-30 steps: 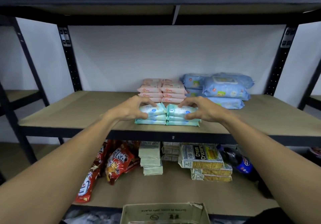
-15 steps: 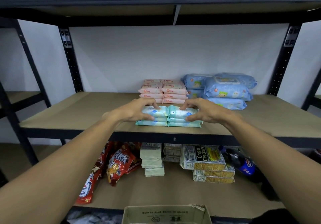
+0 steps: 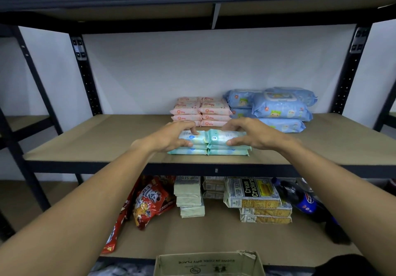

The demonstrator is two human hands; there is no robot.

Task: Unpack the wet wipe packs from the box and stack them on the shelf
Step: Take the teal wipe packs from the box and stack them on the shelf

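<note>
Two side-by-side stacks of mint-green wet wipe packs stand near the front edge of the middle shelf (image 3: 107,138). My left hand (image 3: 169,136) grips the top pack of the left stack (image 3: 192,137), fingers over its back and thumb at its front. My right hand (image 3: 248,135) grips the top pack of the right stack (image 3: 222,137) the same way. The cardboard box (image 3: 209,264) sits below me at the frame's bottom edge; its inside is hidden.
Pink wipe packs (image 3: 201,112) and larger blue wipe packs (image 3: 278,108) are stacked behind the green ones. The lower shelf holds red snack bags (image 3: 150,203), cream cracker packs (image 3: 252,194), pale green packs (image 3: 189,196) and a dark soda bottle (image 3: 300,198). Black uprights frame the shelf.
Both hands have stayed on the top green packs, pressing them level onto the stacks; the packs now lie flatter and squarer. My view has shifted slightly.
</note>
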